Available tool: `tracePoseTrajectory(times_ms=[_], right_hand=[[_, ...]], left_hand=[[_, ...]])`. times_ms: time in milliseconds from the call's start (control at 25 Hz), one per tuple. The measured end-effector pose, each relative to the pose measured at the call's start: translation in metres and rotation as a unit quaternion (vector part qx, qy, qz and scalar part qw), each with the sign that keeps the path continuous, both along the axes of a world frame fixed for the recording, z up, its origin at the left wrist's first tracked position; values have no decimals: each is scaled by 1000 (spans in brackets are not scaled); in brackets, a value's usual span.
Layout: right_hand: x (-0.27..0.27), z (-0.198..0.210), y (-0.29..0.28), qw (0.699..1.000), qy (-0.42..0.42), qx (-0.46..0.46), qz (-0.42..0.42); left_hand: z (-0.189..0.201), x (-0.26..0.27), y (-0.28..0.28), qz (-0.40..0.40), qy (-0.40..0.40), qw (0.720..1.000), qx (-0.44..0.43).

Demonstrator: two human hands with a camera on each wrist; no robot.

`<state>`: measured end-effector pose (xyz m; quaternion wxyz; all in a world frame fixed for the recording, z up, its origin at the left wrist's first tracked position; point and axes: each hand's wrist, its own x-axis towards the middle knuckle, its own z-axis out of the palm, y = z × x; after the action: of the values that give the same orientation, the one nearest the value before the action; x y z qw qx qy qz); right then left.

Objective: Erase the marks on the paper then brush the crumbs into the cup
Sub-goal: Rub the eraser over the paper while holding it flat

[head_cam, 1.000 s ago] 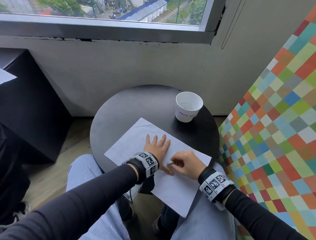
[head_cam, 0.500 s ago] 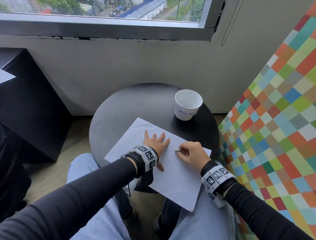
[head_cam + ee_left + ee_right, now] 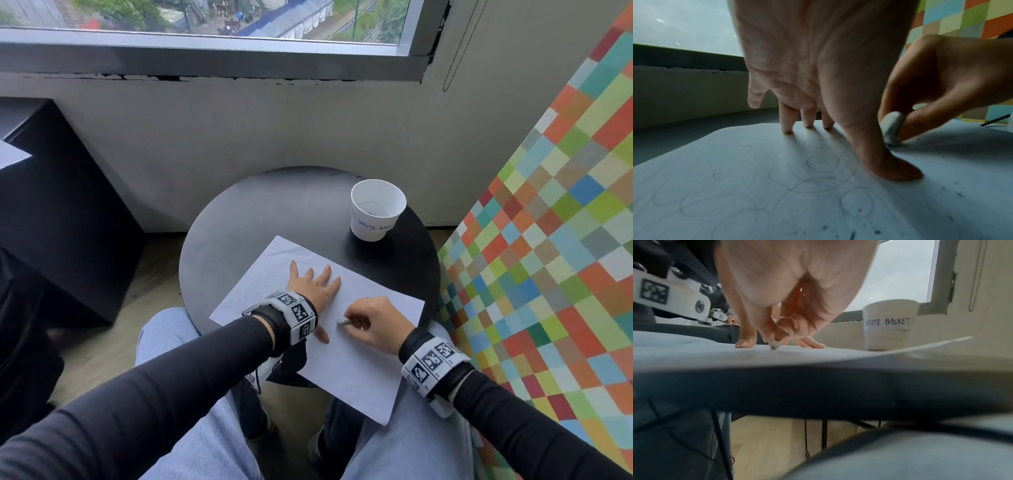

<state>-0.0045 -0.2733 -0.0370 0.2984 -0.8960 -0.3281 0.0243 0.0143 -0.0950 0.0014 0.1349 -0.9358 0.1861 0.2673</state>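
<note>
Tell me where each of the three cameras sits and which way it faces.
Head: worn on the head, looking forward and down at the round table, paper and cup; both sleeved arms and knees show.
Left wrist: under the left hand, looking along its spread fingers, which press the paper; the right hand pinches the eraser beside the thumb.
Right wrist: low at the table edge, looking past the right hand toward the cup and window; a knee shows.
Shared: all three show the eraser on the paper.
</note>
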Motion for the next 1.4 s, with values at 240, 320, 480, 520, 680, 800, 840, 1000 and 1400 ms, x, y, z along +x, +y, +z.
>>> tracePoseTrajectory(times_ms=[240,320,480,520,680,800,840,1000,1400], right_hand=[[6,-1,-4,999,2,8,-36],[6,0,-9,999,9,9,-32],[16,-1,-14,996,3,20,-91],[10,-1,-12,998,6,11,-55],[19,-4,-20,986,6,5,-165],[14,-3,-15,994,8,-2,-110],[11,-2,-13,997,10,2,-82],[20,-3,-21,987,7,-14,-160],[19,-5,-28,994,8,-2,-105]], left_hand=[[2,-1,-1,3,4,1000,2],[2,0,-1,2,5,1000,4],[4,-1,-2,6,10,1000,9],[4,0,-2,4,8,1000,11],[4,-1,-4,0,3,1000,13],[3,-1,-3,-1,1,1000,19],[2,-1,-4,-4,0,1000,20],[2,0,-2,-3,3,1000,17],[1,1,-4,-7,0,1000,25]])
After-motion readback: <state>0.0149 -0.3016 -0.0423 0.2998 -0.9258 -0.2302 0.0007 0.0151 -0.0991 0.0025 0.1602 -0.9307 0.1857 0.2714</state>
